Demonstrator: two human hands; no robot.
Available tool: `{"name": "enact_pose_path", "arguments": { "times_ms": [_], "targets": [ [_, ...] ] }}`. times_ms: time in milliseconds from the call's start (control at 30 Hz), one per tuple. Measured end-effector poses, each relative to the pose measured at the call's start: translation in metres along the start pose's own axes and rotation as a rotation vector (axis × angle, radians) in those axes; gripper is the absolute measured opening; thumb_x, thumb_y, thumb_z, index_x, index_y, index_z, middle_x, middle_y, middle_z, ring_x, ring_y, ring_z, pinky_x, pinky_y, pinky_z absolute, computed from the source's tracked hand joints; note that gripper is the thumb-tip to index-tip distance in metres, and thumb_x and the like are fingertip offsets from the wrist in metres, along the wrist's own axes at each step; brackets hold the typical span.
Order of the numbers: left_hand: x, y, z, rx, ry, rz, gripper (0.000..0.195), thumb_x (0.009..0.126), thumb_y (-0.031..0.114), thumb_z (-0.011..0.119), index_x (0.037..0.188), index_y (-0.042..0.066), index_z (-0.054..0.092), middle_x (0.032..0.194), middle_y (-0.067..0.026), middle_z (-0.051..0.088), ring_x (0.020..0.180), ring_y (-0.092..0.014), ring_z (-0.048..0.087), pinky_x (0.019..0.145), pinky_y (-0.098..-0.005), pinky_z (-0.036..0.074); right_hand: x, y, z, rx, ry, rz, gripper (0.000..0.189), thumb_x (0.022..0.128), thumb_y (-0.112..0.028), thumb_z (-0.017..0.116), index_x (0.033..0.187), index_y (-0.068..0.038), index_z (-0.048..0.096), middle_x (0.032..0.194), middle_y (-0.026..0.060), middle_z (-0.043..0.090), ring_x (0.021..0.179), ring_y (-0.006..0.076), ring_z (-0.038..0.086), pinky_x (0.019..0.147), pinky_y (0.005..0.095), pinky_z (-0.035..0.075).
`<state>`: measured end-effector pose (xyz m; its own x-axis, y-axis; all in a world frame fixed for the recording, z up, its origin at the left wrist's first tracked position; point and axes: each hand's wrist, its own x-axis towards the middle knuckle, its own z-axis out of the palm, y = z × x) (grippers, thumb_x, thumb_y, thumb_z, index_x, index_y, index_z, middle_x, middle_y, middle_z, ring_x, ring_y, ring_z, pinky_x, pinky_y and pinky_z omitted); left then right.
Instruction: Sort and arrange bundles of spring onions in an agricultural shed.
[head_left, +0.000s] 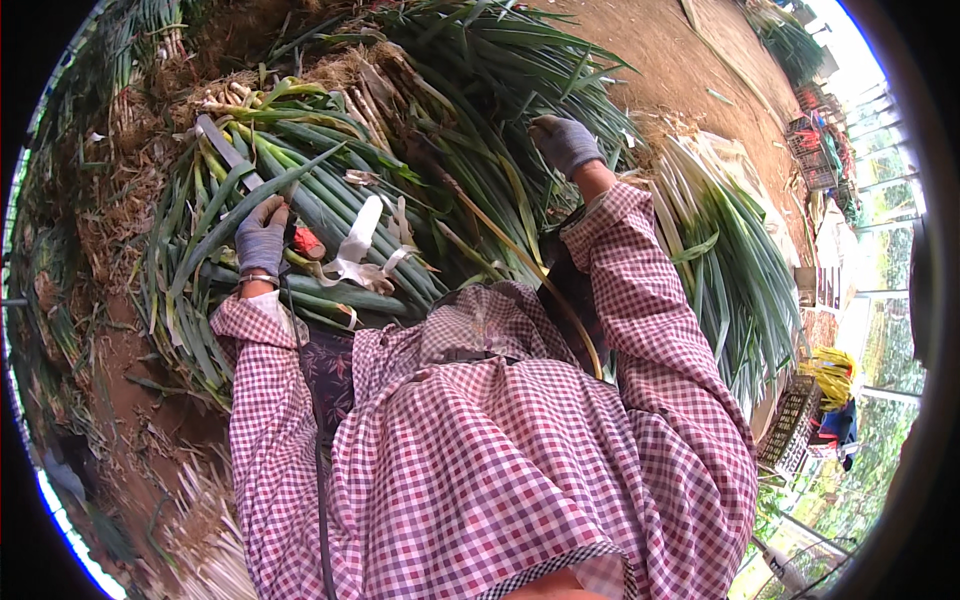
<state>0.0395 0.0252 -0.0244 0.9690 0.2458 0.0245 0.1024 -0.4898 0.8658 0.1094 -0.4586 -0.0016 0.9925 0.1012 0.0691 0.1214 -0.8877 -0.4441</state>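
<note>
My left hand (261, 236), in a grey knit glove, is over a heap of long green onions (322, 202), thumb and fingers drawn together beside a broad green leaf (225, 225). Whether they grip it is not plain. A long knife blade (229, 152) lies across the stalks just beyond; a red-wrapped piece (307, 243), in line with it and perhaps its handle, shows beside my hand. My right hand (568, 144), gloved alike, reaches out with bent fingers at the dark leaves of another onion bundle (495, 67). Its grip cannot be made out. Pale peeled skins (360, 240) rest on the heap.
Trimmed onions with white stems (720, 240) lie at my right. A thin yellowish stalk (517, 251) crosses towards my lap. More onions (67, 247) and dry litter cover the earth at left. Plastic crates (791, 424) stand along the right side, one beside yellow strips (832, 373).
</note>
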Motion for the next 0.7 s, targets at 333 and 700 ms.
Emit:
{"name": "enact_pose_path", "arguments": {
  "times_ms": [333,700],
  "targets": [
    [0.0002,0.0031,-0.0022,0.096,0.002,0.046,0.025,0.08,0.012,0.062,0.103,0.002,0.062,0.093,-0.0065,0.064,0.085,-0.012,0.057,0.08,-0.0245,0.044,0.0015,0.0054,0.0047,0.044,0.041,-0.032,0.027,0.08,-0.03,0.057,0.098,-0.01,0.063,0.088,0.014,0.063,0.083,0.031,0.06,0.072,0.0354,0.047],
    [0.0,0.0039,-0.0015,0.054,-0.01,0.017,0.023,0.08,0.009,0.061,0.102,0.001,0.062,0.092,-0.0067,0.064,0.083,-0.011,0.058,0.079,-0.0234,0.045,0.0006,0.006,0.0058,0.028,0.02,0.009,0.027,0.082,-0.032,0.053,0.098,-0.013,0.063,0.09,0.014,0.063,0.085,0.0329,0.059,0.073,0.0389,0.046]
  ]
}}
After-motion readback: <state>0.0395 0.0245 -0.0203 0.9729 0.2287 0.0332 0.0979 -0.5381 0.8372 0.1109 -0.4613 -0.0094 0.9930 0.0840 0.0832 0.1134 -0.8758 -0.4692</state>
